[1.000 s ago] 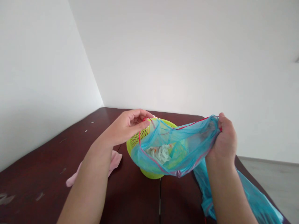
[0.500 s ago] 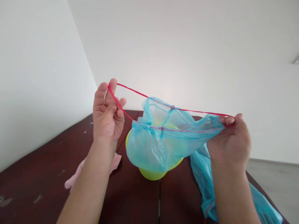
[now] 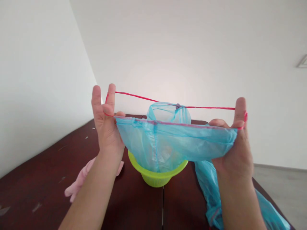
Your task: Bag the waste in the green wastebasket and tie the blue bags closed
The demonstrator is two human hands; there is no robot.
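Observation:
A translucent blue drawstring garbage bag (image 3: 168,143) is stretched between my hands, with its lower part inside a yellow-green basin (image 3: 157,180) on the table. The red drawstring (image 3: 136,96) forms a loop along the bag's mouth. My left hand (image 3: 107,134) holds this loop on the left, the cord hooked round its raised index finger and its thumb. On the right, my right hand (image 3: 236,153) has the cord hooked the same way, its index finger upright. The near rim of the bag is pulled taut; the far rim bunches up around a purplish gathered spot.
Another blue plastic bag (image 3: 207,182) lies crumpled on the right side of the dark reddish-brown table (image 3: 134,204), partly behind my right forearm. A pink cloth (image 3: 82,179) is partly hidden by my left forearm. White walls rise behind and to the left.
Both hands have spread the red loop: the right index finger has come up under the cord, and the near rim has lifted and straightened. More of the basin's rim shows.

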